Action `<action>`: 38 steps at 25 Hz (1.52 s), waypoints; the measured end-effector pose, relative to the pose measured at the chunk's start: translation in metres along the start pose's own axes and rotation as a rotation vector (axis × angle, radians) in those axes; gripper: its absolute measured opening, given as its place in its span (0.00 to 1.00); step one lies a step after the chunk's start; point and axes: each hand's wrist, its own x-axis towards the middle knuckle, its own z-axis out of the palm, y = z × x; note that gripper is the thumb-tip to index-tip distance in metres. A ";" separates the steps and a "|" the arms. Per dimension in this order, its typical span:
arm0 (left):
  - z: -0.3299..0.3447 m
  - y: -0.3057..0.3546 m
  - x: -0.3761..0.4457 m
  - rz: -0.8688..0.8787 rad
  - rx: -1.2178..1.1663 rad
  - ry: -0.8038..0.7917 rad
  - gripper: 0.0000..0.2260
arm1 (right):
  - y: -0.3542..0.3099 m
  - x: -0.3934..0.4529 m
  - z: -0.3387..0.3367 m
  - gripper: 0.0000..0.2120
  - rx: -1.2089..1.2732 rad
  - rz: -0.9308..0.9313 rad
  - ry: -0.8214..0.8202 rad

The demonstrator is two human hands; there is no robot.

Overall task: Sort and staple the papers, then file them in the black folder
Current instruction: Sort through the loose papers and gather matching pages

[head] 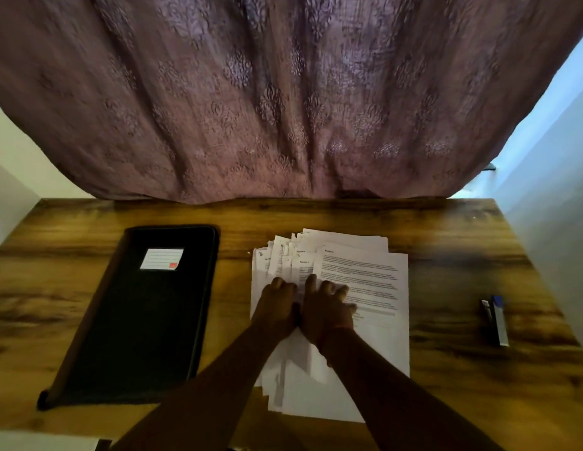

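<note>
While both hands lie side by side on the loose papers (362,288), the sheets sit fanned and uneven near the middle of the wooden bench (446,242), a little toward its right half, with their lower corners reaching close to the near edge. The left hand (277,307) rests palm down on the left part of the pile, its fingers pointing toward the far edge; whether its grip is spread flat or curled at the tips cannot be told, since the fingertips are dim against the paper. The right hand (326,307) touches it along the thumb side and presses on the pile with fingers straight and slightly apart, so its grip is apart and clamps nothing. A thin reddish band shows at the right wrist. The topmost sheet, printed with blocks of text under a short heading, lies on the right of the pile, and several other headed sheets poke out behind it toward the far edge.

The black folder (137,320) lies closed on the left half of the bench, well apart from the papers, slightly tilted, with a white label near its far end. A stapler (495,320) lies near the right edge, apart from the pile. A patterned purple curtain (283,92) hangs behind the far edge.
</note>
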 end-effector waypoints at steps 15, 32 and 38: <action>-0.008 0.003 0.003 -0.065 -0.296 0.025 0.11 | 0.034 -0.032 0.003 0.16 0.427 -0.056 0.229; -0.014 0.021 0.004 -0.246 -0.401 0.144 0.09 | 0.025 -0.024 0.002 0.12 0.618 -0.029 0.338; -0.022 0.030 0.005 -0.222 -0.872 -0.213 0.12 | 0.021 -0.014 -0.011 0.08 0.891 0.062 0.321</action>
